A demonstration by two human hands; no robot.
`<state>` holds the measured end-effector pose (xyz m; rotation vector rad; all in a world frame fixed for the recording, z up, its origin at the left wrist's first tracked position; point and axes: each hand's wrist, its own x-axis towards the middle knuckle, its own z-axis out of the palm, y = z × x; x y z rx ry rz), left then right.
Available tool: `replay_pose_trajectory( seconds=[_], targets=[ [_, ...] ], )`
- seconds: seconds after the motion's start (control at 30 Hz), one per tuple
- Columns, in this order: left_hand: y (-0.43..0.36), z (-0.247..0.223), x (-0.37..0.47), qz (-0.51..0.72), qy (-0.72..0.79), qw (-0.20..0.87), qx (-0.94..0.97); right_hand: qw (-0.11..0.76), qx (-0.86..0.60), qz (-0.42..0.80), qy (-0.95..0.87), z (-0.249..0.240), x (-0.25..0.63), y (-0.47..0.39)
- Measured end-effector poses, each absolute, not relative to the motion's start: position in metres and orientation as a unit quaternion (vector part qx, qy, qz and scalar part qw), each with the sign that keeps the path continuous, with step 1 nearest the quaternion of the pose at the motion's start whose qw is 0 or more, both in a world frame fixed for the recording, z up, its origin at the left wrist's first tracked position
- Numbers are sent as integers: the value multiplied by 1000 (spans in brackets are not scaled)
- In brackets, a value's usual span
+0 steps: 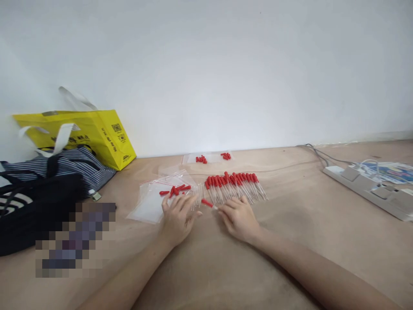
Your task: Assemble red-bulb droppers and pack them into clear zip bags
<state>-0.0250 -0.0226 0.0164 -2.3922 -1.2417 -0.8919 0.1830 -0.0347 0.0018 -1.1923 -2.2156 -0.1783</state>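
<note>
My right hand (237, 217) is closed, pinching a dropper (207, 203) whose red rubber bulb points left, away from my fingertips. My left hand (179, 215) has its fingers apart and holds nothing visible; it hovers over or rests beside the loose red bulbs (174, 190) and bare glass tubes (197, 194). A row of droppers with red bulbs (235, 178) lies behind my right hand, their clear tubes pointing toward me. Under the loose bulbs lies a clear plastic bag (148, 202), partly covered by my left hand.
At the back, another clear bag (211, 157) carries more red bulbs. Far left are a yellow bag (106, 142), a striped bag (93, 168), a black bag (41, 202) and a blurred-out object (75, 241). A power strip (368, 191) with cables and a colourful printed sheet (395, 171) lie right.
</note>
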Motion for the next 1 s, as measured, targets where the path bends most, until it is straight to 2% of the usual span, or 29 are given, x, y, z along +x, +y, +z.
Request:
replay_pose_trajectory(
  seconds=[0.17,0.3,0.43,0.7,0.87,1.0],
  targets=[
    [2,7,-59,-259,-596,178,-739,312,-655,-21,-688,9,180,4],
    [13,2,-78,-225,-655,170,-701,268,-720,-7,-640,10,171,29],
    [15,0,-80,-213,-648,155,-715,236,-725,-9,-647,7,164,34],
    [30,5,-76,-229,-601,136,-754,266,-644,-48,-715,12,142,23],
    [52,5,-74,-194,-639,60,-742,188,-644,-30,-741,18,115,19],
    [55,3,-67,-204,-624,39,-753,143,-659,-10,-738,22,110,18]
  ],
)
